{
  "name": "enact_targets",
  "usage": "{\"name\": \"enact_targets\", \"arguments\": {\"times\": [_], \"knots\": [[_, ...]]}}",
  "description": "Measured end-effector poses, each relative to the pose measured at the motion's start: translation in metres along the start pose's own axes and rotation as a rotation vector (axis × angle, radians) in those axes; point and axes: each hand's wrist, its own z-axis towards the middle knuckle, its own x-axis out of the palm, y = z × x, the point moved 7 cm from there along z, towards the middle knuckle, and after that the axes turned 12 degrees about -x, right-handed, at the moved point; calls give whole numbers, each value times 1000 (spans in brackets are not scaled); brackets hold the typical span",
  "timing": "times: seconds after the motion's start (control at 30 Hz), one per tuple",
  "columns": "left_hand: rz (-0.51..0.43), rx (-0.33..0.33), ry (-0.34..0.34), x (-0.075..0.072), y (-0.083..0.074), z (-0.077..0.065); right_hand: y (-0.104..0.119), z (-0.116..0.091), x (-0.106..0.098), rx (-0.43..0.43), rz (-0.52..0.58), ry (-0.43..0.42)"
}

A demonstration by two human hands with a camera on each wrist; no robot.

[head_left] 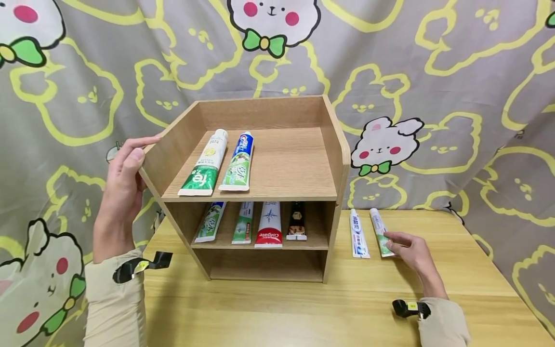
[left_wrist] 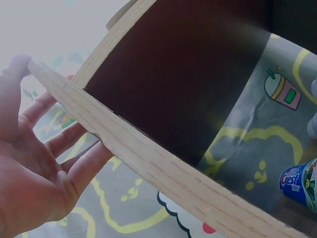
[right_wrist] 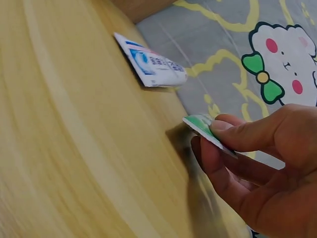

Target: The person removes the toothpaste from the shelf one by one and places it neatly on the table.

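Observation:
My left hand (head_left: 123,193) rests against the left side panel of a wooden shelf unit (head_left: 260,113); in the left wrist view its extended fingers (left_wrist: 91,161) touch the outer face and the thumb meets the edge. On the right, my right hand (head_left: 409,250) pinches the flat end of a white and green toothpaste tube (head_left: 379,233) between thumb and fingers. In the right wrist view that green end (right_wrist: 198,124) is tilted up over the table. Left of it lies a white and blue toothpaste tube (head_left: 359,236).
On the top shelf lie a green and white tube (head_left: 205,166) and a blue and green Crest tube (head_left: 238,164). Several tubes, including a red and white Colgate (head_left: 269,229), sit on the middle shelf. A patterned curtain (head_left: 386,101) hangs behind the wooden table (head_left: 260,313).

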Motion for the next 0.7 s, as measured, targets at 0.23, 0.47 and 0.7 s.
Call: {"name": "enact_targets", "arguments": {"times": [0.23, 0.47, 0.7], "knots": [[10, 8, -4, -1, 1, 0, -4, 0, 6, 36, 5, 14], [29, -8, -13, -2, 2, -2, -2, 0, 6, -15, -134, 13], [21, -3, -16, -1, 2, -1, 2, 2, 1, -67, -270, -25]]}}
